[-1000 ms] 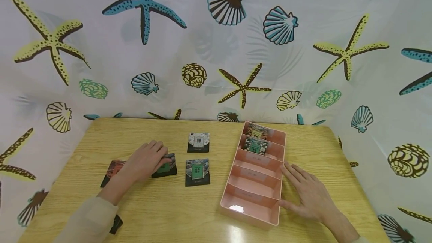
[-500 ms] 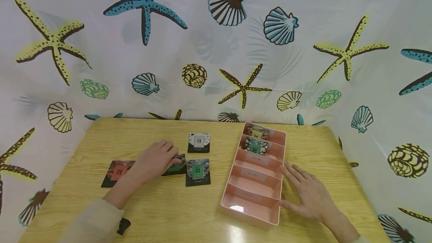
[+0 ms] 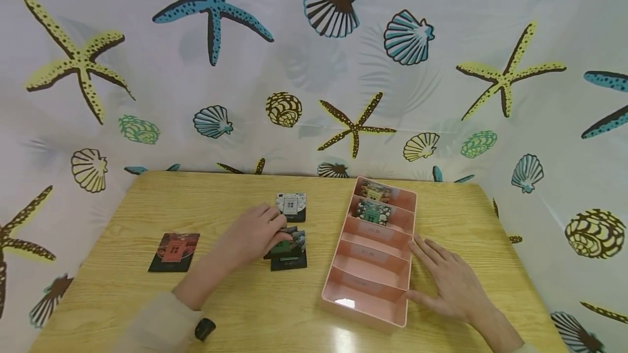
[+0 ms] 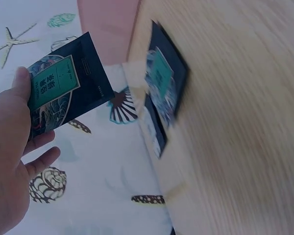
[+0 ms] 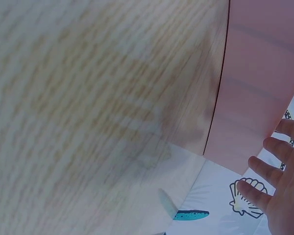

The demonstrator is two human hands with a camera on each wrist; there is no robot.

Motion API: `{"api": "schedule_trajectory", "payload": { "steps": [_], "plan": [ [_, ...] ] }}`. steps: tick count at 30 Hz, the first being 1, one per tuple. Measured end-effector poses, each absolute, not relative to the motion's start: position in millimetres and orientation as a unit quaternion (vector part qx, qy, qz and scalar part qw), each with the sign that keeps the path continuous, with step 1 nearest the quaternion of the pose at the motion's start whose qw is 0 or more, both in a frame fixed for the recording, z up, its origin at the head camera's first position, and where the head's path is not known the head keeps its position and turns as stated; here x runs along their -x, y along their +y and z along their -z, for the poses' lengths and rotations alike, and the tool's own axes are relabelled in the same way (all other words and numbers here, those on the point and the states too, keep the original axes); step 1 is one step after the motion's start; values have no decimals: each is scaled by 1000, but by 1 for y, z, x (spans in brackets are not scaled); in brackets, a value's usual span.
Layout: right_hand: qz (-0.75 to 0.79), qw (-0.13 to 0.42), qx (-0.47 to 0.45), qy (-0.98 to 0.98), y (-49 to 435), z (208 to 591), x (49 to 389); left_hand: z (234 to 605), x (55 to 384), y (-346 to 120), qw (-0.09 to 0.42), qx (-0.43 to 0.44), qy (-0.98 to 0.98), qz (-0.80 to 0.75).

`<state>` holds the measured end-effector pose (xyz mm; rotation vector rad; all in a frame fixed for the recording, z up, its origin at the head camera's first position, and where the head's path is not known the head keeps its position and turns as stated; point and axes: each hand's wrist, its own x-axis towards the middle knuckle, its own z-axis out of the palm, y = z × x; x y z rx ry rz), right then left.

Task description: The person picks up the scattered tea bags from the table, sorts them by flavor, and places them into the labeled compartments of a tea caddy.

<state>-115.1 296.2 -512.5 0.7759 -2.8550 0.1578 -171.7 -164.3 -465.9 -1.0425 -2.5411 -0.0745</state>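
Observation:
My left hand (image 3: 252, 236) pinches a dark tea packet with a green label (image 4: 56, 83) between thumb and fingers. In the head view the held packet overlaps another green-labelled packet (image 3: 289, 264) lying on the table. Just behind lies a white-labelled packet (image 3: 291, 206), partly covered by my fingertips there. A red-labelled packet (image 3: 174, 252) is off to the left. With fingers spread, my right hand (image 3: 448, 282) rests along the right side of the pink divided box (image 3: 363, 323); its fingertips meet the box wall.
The box's rearmost compartment holds a yellow-labelled packet (image 3: 375, 192), and the one in front of it a green-labelled packet (image 3: 373, 212). A patterned cloth (image 3: 235, 80) hangs behind the wooden table (image 3: 240, 309). A small black object (image 3: 204, 329) sits by the left cuff.
My left hand has carried the green-labelled packet rightwards, from beside the red-labelled packet to over the other green-labelled one. The right hand and the box have stayed in place.

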Motion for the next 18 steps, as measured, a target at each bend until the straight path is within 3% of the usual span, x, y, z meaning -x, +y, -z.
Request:
{"api": "schedule_trajectory", "payload": {
  "steps": [5, 18],
  "plan": [
    [-53, 88, -260, -960, 296, 512, 115, 455, 167, -146, 214, 390, -894, 48],
    [-57, 82, -257, -961, 296, 512, 114, 439, 153, -103, 189, 401, -888, 119]
  ]
}}
